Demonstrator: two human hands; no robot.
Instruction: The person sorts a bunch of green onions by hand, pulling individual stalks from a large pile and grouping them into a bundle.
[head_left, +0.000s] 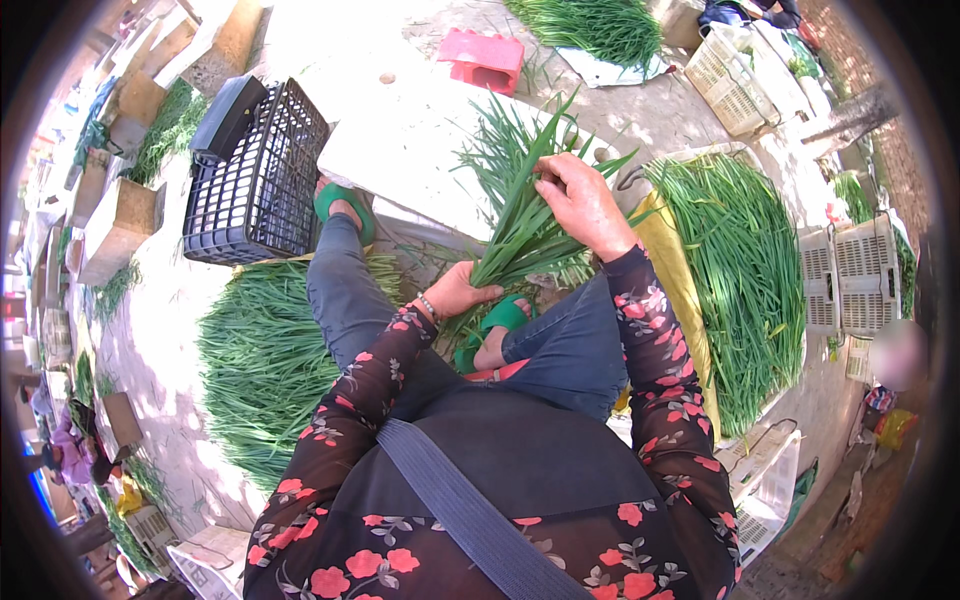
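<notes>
A loose bunch of long flat green leaves (517, 240), which look like garlic chives, slants up from my lap. Around its lower end my left hand (456, 291) is closed, with a beaded bracelet at the wrist. Farther up the bunch, my right hand (581, 199) has its thumb and curled fingers pinched on some blades; its palm is hidden. Beyond the hands lies a pale board (405, 161), with more leaf tips spread over its right end. Large piles of the same greens flank me: the left pile (262, 367) by my leg and the right pile (739, 277) beside a yellow sheet.
A black plastic crate (262, 180) with a dark box (229, 116) on it stands at the left. The red plastic block (484, 60) sits past the board. White crates (847, 274) line the right side. Another heap of greens (592, 26) lies at the back.
</notes>
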